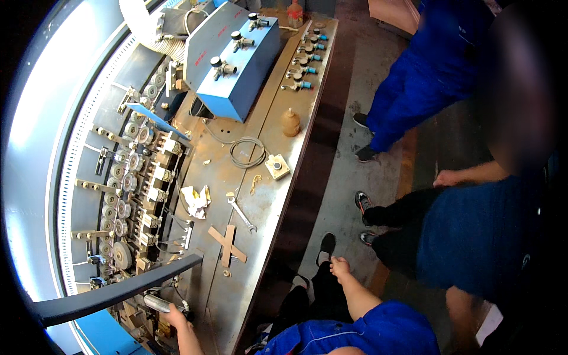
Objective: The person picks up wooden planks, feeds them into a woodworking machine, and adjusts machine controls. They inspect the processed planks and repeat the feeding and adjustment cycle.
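Observation:
My left hand (178, 319) is at the lower left, at the end of a silver metal cylinder (156, 303) below a dark bar (121, 290); its fingertips are partly hidden. My right hand (339, 268) is out over the floor at the lower centre, fingers curled; anything inside is too small to make out. To the left, the machine carries rows of rollers (127, 183) and metal blocks. On its steel top (248, 254) lie an open-end wrench (241, 214), crossed brown strips (228, 244), crumpled paper (195, 201) and a button box (277, 166) with coiled cable.
A blue box (231, 89) with gauges, a row of regulators (305, 59) and a brown bottle (290, 123) stand toward the far end. A person in blue overalls (420, 83) and another in a dark top (467, 236) stand at the right on the floor (355, 171).

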A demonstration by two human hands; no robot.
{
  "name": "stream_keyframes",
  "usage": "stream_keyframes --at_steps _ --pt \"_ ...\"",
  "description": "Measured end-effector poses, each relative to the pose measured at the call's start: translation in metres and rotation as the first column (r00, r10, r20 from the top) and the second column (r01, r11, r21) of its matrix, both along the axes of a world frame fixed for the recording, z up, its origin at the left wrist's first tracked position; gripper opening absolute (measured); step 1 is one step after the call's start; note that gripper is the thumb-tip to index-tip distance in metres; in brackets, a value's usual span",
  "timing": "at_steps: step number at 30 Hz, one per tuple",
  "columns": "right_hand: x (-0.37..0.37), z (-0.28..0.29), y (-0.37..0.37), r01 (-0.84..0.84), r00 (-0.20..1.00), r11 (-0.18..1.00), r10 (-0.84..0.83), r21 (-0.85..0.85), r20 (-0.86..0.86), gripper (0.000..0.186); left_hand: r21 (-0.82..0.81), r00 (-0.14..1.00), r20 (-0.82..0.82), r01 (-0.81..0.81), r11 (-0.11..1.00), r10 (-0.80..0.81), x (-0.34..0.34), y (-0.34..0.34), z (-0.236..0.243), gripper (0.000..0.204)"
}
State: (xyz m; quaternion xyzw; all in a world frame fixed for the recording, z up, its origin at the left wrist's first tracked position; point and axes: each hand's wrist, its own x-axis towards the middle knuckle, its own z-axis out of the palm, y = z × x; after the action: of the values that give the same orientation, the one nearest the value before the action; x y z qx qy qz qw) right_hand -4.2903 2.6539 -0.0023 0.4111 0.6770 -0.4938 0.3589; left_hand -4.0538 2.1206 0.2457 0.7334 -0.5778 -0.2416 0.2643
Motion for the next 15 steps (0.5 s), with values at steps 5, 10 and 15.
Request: stream_keyframes --at_steps 5,10,15 --pt "-0.047 -0.002 0.040 -0.078 0.996 0.997 0.078 0.010 -0.032 0.027 0.114 0.981 0.187 0.036 0.993 -0.057 -0.021 0.037 0.026 0.073" --pt "-0.105 0.013 0.090 0.036 0.999 0.999 -0.038 -0.033 -0.039 0.024 0.290 0.980 0.079 -0.195 0.937 0.180 0.040 0.120 -0.018 0.065" --pt "-0.187 0.044 0.157 0.097 0.992 0.995 -0.096 0.010 -0.082 0.024 0.897 0.520 -0.267 0.441 -0.013 -0.811 -0.004 0.256 -0.055 0.042"
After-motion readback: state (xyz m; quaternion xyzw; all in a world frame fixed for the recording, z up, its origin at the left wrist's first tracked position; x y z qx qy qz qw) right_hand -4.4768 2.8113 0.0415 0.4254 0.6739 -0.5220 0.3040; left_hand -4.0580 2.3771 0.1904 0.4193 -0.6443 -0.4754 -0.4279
